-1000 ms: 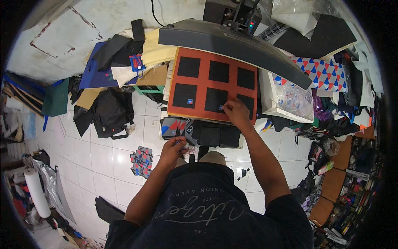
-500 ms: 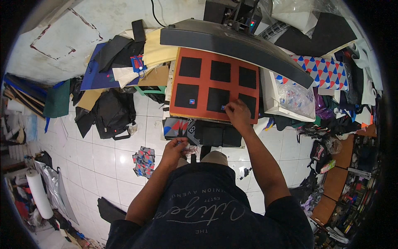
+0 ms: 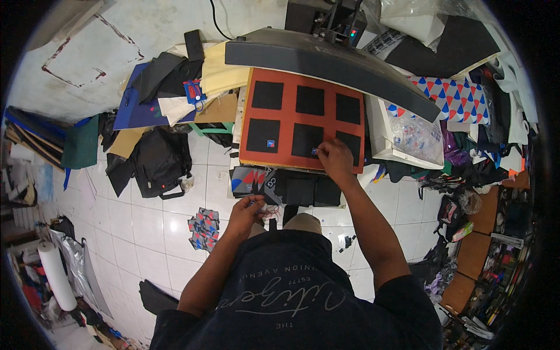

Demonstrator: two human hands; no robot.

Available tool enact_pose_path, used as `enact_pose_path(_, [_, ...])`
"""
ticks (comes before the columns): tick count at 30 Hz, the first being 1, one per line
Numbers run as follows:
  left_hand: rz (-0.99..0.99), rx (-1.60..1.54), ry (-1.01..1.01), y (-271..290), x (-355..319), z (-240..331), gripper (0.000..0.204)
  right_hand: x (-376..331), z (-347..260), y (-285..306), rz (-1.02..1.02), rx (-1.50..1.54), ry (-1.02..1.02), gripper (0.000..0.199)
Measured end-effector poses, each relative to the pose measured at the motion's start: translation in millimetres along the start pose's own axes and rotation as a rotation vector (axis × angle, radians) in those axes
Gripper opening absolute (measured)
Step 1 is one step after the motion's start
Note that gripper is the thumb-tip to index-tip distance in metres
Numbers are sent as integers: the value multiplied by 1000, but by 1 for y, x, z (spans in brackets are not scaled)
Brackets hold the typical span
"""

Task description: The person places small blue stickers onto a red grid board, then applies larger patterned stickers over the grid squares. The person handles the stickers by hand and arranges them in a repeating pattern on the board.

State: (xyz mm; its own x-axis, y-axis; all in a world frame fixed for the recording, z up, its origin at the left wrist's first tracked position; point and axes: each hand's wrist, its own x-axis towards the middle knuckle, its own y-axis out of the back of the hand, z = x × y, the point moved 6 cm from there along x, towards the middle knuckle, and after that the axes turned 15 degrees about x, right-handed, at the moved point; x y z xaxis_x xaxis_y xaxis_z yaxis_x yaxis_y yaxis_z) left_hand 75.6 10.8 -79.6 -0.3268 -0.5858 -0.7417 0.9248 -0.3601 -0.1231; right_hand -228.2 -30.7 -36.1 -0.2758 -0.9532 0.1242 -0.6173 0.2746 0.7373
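My right hand (image 3: 335, 158) is over the lower row of black fabric squares on the red-brown pad (image 3: 289, 114) of a press. Its thumb and fingers pinch together at a small blue label (image 3: 314, 151), on the lower edge of the middle square (image 3: 307, 135). A similar blue label (image 3: 270, 143) lies on the lower left square (image 3: 261, 129), near its right corner. In front of the pad, my left hand (image 3: 247, 213) is held closed near my lap, beside patterned grey, red and blue pieces (image 3: 249, 181). Whatever is in its fingers is too small to make out.
The press's dark upper plate (image 3: 326, 64) is swung up behind the pad. To the right stands a white box (image 3: 408, 146) with clear plastic inside. A black bag (image 3: 160, 160) and a pile of patterned pieces (image 3: 204, 228) lie on the tiled floor to the left.
Both hands stay almost where they were, the right one still at the label on the middle square. The view has shifted very slightly.
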Motion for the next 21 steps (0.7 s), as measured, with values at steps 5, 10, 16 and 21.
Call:
enact_pose_path(5, [9,0,-8,1,1,-2,20,-2,-5,0,-9,-84,25,12])
enact_pose_path(10, [12,28,0,0,0,0,22,-1,-1,-3,-31,-72,4,13])
enact_pose_path(16, [23,47,-9,1,1,0,22,-3,-1,9,-1,30,-87,15])
enact_pose_path(21, [2,38,6,1,3,-3,25,-8,6,31,73,83,-79,17])
